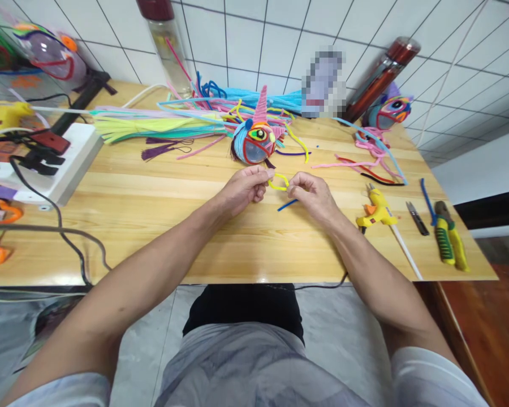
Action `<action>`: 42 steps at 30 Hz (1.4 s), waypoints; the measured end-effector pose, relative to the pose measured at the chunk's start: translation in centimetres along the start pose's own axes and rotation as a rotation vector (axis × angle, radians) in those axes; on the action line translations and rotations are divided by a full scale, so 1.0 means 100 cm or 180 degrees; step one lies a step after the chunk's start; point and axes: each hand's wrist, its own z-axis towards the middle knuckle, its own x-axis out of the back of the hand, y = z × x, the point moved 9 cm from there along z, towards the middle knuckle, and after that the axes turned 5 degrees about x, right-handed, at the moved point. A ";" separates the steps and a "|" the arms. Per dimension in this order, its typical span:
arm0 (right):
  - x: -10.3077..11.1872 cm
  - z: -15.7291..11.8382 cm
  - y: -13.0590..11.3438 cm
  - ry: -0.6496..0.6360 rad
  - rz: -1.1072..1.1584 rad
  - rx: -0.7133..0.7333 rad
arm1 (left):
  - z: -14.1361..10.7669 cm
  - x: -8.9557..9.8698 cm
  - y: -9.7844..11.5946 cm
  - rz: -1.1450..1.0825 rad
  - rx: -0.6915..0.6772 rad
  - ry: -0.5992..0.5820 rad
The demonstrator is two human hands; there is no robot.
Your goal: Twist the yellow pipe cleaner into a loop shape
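Observation:
A bent yellow pipe cleaner spans the gap between my two hands, forming a small open loop. My left hand pinches one end of it, and my right hand pinches the other. Just behind my hands sits a decorated clear ball with a pink horn, an eye and red and blue trim. A short blue pipe cleaner piece lies on the wooden table beside my right hand.
Bundled pipe cleaners lie along the back. To the right are a yellow glue gun, small snips and pliers. A white power strip with cables stands left. Another decorated ball sits back right.

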 end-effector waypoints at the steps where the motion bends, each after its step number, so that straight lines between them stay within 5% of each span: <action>1: 0.000 0.000 0.000 -0.0007 -0.0007 -0.0011 | 0.000 0.000 0.000 0.0059 -0.0015 0.0024; 16: -0.011 -0.003 -0.005 -0.0189 -0.0169 0.0072 | -0.013 0.004 0.020 0.1059 -0.0845 0.0596; 42: -0.008 -0.003 -0.003 -0.0088 -0.0146 0.0077 | -0.012 -0.004 0.016 0.1121 -0.0589 0.0312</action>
